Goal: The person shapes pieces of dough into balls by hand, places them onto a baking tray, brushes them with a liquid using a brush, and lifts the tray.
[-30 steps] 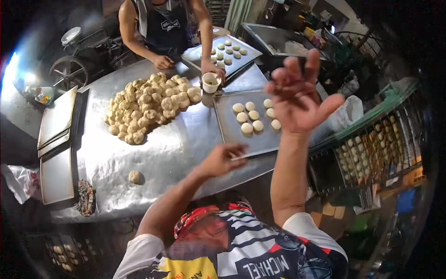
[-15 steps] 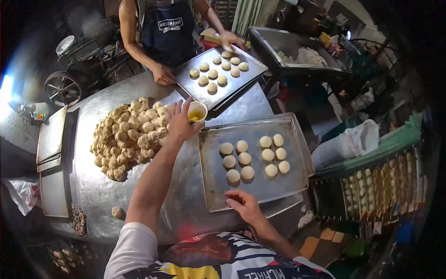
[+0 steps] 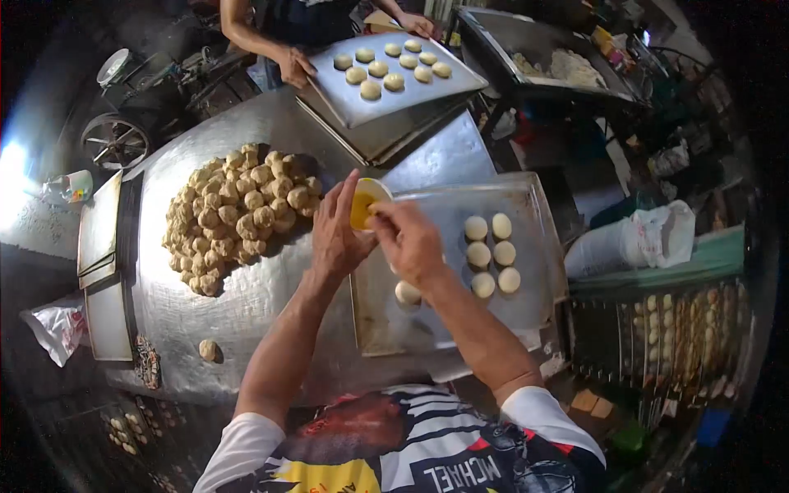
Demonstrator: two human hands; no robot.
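Note:
My left hand (image 3: 337, 234) is wrapped around a white cup (image 3: 385, 190) and tips it slightly. Yellow liquid (image 3: 360, 205) shows inside. At the cup's mouth is my right hand (image 3: 408, 242), its fingers pinched together; whatever they hold, if anything, is too small to make out. Below both hands lies a metal baking tray (image 3: 526, 324) with pale round dough balls (image 3: 478, 253) in rows. My right hand and forearm hide part of the left rows. A large heap of rough dough pieces (image 3: 238, 209) sits left of the cup on the metal table (image 3: 288, 353).
Across the table, a co-worker's hands (image 3: 296, 66) hold a tray (image 3: 341, 103) of dough balls, above another tray (image 3: 370, 148). A lone dough piece (image 3: 209, 351) lies near the front. At right are a white sack (image 3: 633, 242) and a rack of dough (image 3: 682, 337).
My right hand has come up from the tray's front edge to the cup. My left hand and the cup have shifted slightly right. The co-worker's tray has been lifted off the one beneath.

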